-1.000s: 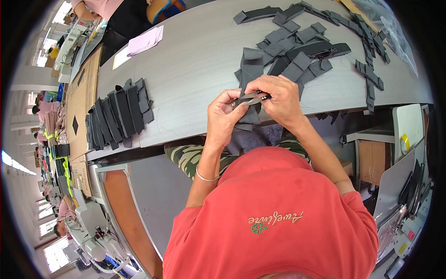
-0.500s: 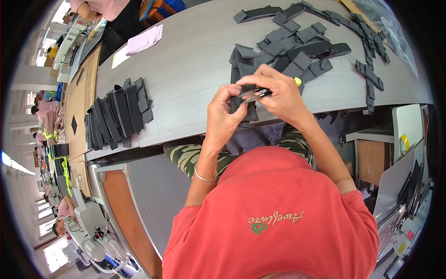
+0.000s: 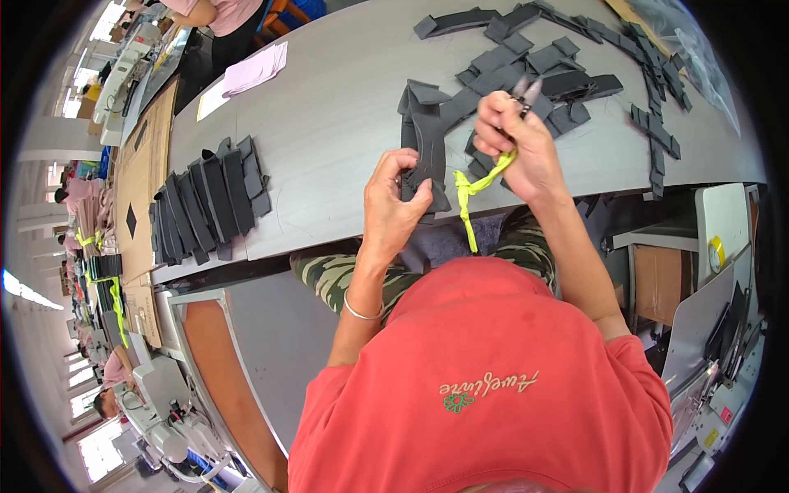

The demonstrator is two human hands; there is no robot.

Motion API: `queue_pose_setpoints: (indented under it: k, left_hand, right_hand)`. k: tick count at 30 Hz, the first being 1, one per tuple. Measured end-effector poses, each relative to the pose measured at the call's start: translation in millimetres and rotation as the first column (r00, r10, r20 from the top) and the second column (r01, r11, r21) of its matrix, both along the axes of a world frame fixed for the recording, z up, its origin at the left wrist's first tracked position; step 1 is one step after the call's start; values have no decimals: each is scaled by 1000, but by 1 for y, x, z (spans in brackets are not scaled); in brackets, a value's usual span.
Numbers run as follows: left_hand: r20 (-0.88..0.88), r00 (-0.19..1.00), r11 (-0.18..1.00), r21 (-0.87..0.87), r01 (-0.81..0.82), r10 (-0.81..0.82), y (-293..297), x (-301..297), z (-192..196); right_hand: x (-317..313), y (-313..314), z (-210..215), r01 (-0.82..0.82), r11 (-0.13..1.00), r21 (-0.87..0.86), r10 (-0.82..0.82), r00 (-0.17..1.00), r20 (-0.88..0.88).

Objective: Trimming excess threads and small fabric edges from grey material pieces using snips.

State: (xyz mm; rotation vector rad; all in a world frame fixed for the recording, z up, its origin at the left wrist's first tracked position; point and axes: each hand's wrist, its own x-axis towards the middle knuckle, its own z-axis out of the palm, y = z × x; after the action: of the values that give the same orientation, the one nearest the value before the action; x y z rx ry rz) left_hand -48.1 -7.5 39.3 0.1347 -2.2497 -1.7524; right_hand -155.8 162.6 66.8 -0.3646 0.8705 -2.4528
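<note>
Near the table's front edge my left hand pinches the near end of a dark grey fabric strip, which lies lengthwise away from me with a folded far end. My right hand is raised to the right of it, closed around small thread snips. The blades point away from me, apart from the fabric. A knotted neon-yellow fabric tie hangs from the snips hand and dangles over the table edge. Beyond the right hand lies a loose pile of similar grey strips.
A neat row of grey strips lies at the table's left. Pink sheets rest farther back. Clear plastic covers the far right corner. A cardboard sheet borders the left end; another person stands beyond the table.
My right hand has moved right and away from the strip with the snips, and the yellow tie now hangs in full view. My left hand stays on the strip.
</note>
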Motion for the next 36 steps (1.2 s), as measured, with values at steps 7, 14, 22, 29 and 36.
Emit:
queue_pose_setpoints:
  k: [7,14,22,29,36]
  left_hand:
    - [-97,995,995,-96,-36,26,7,-3,-8]
    - [-184,981,926,-378,-17,-58,18,-7,4]
    - [-160,986,978,-208,10,-44,14,-14,-12]
    - [-55,992,967,226,121,-111,14,-8,-12]
    - [50,999,959,282,-30,17,8,-12,-14]
  right_hand:
    - [9,1,-21,307,470,828,299,827,-476]
    - [25,-17,-20,461,432,775,201,788,-582]
    - [23,-17,-23,559,592,581,142,636,-758]
    - [29,-10,-17,480,770,421,84,577,-812]
    - [35,0,4,79,877,475,275,728,-628]
